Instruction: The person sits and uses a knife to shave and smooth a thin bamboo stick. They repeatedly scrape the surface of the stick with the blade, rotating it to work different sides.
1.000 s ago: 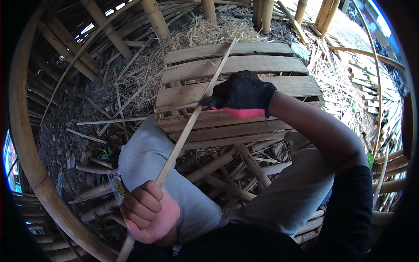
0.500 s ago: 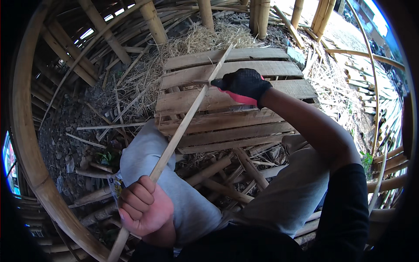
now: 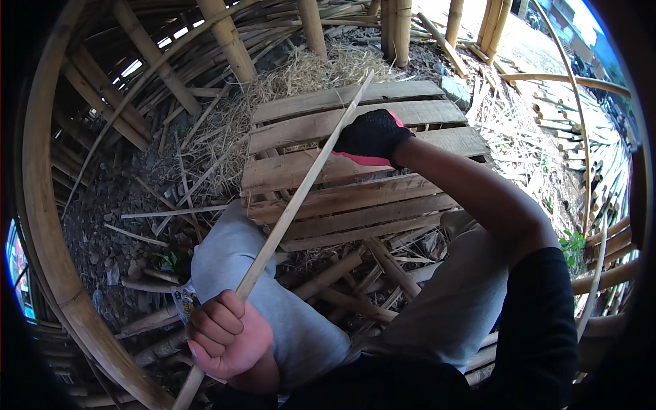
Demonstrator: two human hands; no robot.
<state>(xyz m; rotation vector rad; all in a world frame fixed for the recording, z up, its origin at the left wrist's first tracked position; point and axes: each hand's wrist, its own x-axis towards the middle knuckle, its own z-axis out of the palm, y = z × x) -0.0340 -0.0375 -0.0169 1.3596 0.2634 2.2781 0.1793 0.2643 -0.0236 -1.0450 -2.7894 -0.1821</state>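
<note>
Over the slatted crate (image 3: 369,199), long pale strip (image 3: 290,213) slants; left hand (image 3: 231,335) has tight grip low on it, gloved right hand (image 3: 372,139) curled alongside, hold unclear. Strip already slim; what's left, can't tell.

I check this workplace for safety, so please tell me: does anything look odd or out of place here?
Mainly the gloving: the right hand wears a black-and-pink glove, while the left hand, gripping the wooden strip, is bare. Loose pale shavings also lie scattered beyond the slatted crate.
</note>
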